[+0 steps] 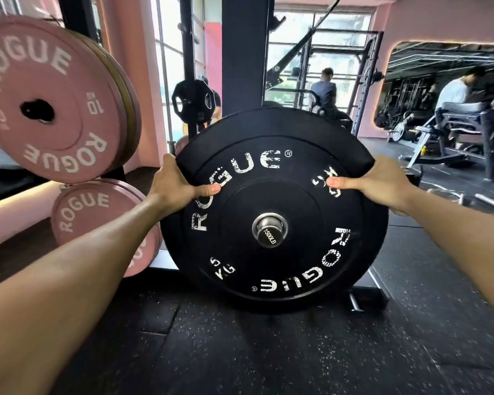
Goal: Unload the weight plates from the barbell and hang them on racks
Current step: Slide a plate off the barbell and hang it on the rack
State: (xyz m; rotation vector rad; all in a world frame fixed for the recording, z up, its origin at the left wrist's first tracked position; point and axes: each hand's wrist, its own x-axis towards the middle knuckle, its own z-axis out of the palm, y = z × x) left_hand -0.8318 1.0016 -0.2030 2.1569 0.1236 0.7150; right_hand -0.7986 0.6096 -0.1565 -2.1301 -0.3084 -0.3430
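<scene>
Plate: black round rubber bumper plate (274, 212), white worn "ROGUE" and "5 KG" lettering, upright, face toward me; seated on the sleeve, a 2nd black plate edge showing just behind its upper right.
Sleeve: shiny steel barbell sleeve end (269, 230), marked "1500LB", pokes through the plate's centre hole.
L hand: my left hand (175, 185) grips the plate's upper-left rim; thumb lies across the face near the "G", fingers curl round the back, out of sight.
R hand: my right hand (378, 185) grips the upper-right rim, thumb flat on the face over the "KG" mark, fingers wrapped behind.
Grip state: both hands clamped on the black plate, approx. level w/ each other, arms outstretched.
Rack, L side: two pegs w/ pink round bumper plates; upper pink 10 kg plate (50, 99) w/ tan plates stacked behind it; lower pink plate (93, 213) just below, partly hidden by my left forearm.
Upright: dark steel rack post (244, 52) directly behind the black plate.
Floor: black speckled rubber gym flooring (240, 352).
Bkgd: small black grip plate (193, 101) hung on a far rack; people and machines at right, blurred.
</scene>
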